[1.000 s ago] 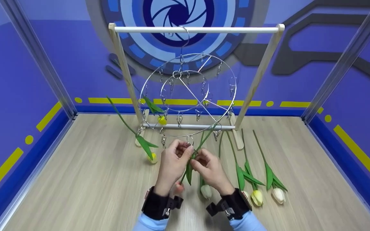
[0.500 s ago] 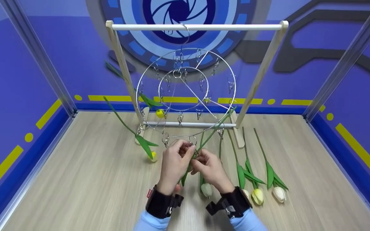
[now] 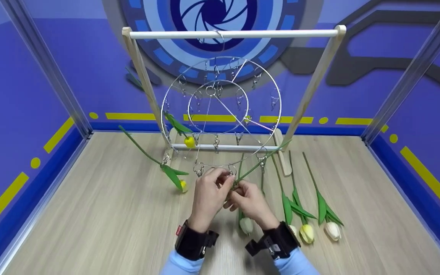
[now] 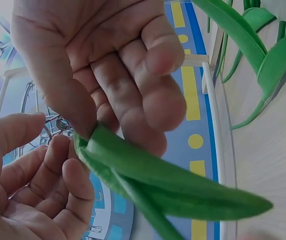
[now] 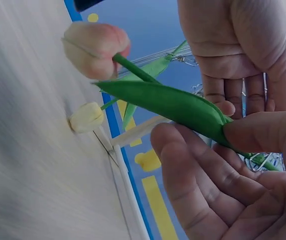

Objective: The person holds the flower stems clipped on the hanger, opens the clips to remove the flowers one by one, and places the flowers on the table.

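My right hand (image 3: 252, 202) pinches an artificial tulip by the stem and leaf base, below the ring hanger's front edge. The tulip's pink-and-white flower (image 5: 95, 47) hangs head-down and shows in the right wrist view; in the head view, hands hide it. Its bare stem (image 3: 262, 162) slants up to the right. My left hand (image 3: 210, 193) holds a small metal clip (image 4: 61, 122) between thumb and fingers, beside the stem. The round wire hanger (image 3: 280, 103) carries several such clips. Two yellow tulips hang from its left side, one in front (image 3: 172, 175), one behind (image 3: 189, 142).
A wooden stand (image 3: 273, 34) bears the hanger by its hook. On the table (image 3: 90, 214), to the right, lie several more tulips, among them a white one (image 3: 332, 231), a yellow one (image 3: 307, 233) and a pale one (image 3: 246, 226). Blue-purple panels (image 3: 25, 91) enclose the table.
The held tulip's stem end has swung right and slightly down, while its flower has gone out of sight behind the left hand. The hanger has shifted slightly; both hands stay close together.
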### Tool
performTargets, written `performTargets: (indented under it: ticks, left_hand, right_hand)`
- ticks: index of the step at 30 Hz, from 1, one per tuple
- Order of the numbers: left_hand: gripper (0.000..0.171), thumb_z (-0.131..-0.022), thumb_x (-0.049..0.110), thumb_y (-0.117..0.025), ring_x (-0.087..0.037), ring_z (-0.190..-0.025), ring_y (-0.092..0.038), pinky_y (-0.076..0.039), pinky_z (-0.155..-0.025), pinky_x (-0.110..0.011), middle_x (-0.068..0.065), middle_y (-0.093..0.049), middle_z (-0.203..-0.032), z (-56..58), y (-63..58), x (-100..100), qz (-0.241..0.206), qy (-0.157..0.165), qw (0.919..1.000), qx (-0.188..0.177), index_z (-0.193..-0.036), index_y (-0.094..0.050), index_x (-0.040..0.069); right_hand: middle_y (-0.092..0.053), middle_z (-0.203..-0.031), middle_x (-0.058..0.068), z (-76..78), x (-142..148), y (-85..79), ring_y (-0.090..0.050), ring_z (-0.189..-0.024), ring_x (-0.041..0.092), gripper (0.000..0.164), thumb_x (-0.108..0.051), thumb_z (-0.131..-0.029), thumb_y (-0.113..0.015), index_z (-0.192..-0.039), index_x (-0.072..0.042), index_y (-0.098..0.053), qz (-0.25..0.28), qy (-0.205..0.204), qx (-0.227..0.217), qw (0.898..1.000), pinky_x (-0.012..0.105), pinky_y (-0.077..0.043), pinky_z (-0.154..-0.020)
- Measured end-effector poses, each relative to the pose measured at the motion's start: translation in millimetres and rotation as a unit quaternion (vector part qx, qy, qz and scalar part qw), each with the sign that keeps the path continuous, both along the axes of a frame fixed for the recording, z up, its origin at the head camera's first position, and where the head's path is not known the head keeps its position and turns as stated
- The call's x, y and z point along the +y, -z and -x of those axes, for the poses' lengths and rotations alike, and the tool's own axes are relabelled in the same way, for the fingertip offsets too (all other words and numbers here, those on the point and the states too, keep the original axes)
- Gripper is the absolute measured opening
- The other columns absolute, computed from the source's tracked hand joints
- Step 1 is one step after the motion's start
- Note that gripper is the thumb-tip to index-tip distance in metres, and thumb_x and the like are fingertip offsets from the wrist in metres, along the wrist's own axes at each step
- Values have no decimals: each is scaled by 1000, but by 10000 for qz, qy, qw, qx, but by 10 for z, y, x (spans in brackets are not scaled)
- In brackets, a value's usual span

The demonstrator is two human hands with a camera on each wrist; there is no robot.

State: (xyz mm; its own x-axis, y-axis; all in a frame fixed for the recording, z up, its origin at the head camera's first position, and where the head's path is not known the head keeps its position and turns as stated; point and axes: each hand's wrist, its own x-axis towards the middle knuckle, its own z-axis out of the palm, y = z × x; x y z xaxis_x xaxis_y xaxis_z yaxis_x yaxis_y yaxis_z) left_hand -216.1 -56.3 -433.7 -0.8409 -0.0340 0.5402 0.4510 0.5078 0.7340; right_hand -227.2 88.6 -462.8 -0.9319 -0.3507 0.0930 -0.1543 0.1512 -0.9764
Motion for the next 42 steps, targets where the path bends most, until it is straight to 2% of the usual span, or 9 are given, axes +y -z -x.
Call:
performTargets:
  ticks: [3,7,14,17,23,26,30,34,42]
  left_hand:
    - [12,-94,12,-75,-14,-71,-64,-54,-64,-27,-5,-70,-85,-4,-5,0,-35,152,9999,-15,-100,-76,2]
    - [16,-97,12,-71,-16,-74,-65,-57,-66,-31,-9,-72,-93,-8,-3,-7,-122,386,9992,9,-107,-75,-1]
    - [18,-98,9,-70,-17,-76,-67,-57,-66,-25,-9,-71,-94,-20,-22,-22,-324,644,9974,-4,-111,-73,-3]
    - [18,-98,9,-69,-17,-77,-67,-57,-67,-25,-9,-70,-94,-23,-32,-26,-401,710,9967,-34,-111,-73,-3]
    - [21,-98,7,-67,-19,-81,-67,-57,-70,-26,-10,-70,-98,-19,-27,-38,-540,873,9947,-54,-115,-70,-6]
    - [23,-98,8,-67,-19,-83,-66,-57,-71,-26,-11,-70,-99,-14,-26,-43,-596,943,9937,-56,-116,-69,-7]
    - [24,-99,11,-68,-18,-82,-65,-56,-70,-25,-11,-70,-99,-13,-30,-50,-592,961,9936,-62,-116,-69,-6]
    - [25,-99,13,-69,-18,-81,-66,-56,-69,-26,-10,-70,-99,-14,-28,-65,-576,957,9937,-92,-115,-70,-6]
    - [28,-100,17,-69,-18,-82,-66,-56,-69,-27,-9,-69,-102,-17,-27,-93,-604,993,9927,-328,-117,-69,-5]
  right_hand:
    - [-73,-85,24,8,2,11,-73,-72,38,24,6,-91,-53,-112,15,-62,67,140,195,9997,38,-62,-63]
    - [-73,-89,24,16,8,21,-71,-71,27,26,6,-93,-58,-115,18,-64,189,361,516,9978,31,-60,-63]
    - [-74,-91,21,3,39,5,-69,-76,14,23,0,-96,-63,-114,14,-69,135,590,933,9938,23,-56,-67]
    - [-74,-91,19,8,53,4,-69,-77,11,21,1,-96,-65,-113,11,-71,70,598,1106,9920,22,-55,-68]
    - [-75,-87,13,13,85,-7,-66,-74,10,10,2,-95,-67,-102,4,-74,-225,638,1747,9823,22,-54,-67]
    - [-77,-92,12,12,96,-21,-69,-76,13,13,1,-95,-69,-106,2,-75,-390,660,1959,9776,23,-55,-68]
    - [-78,-95,11,13,110,-27,-70,-78,16,16,-1,-94,-71,-109,1,-76,-558,681,2109,9735,24,-57,-68]
    - [-76,-88,9,23,127,-26,-67,-73,15,12,-2,-92,-73,-104,-1,-76,-586,725,2230,9704,25,-55,-64]
    - [-75,-87,9,34,161,-28,-65,-73,11,12,-5,-93,-74,-105,-2,-77,-469,675,1994,9765,26,-55,-66]
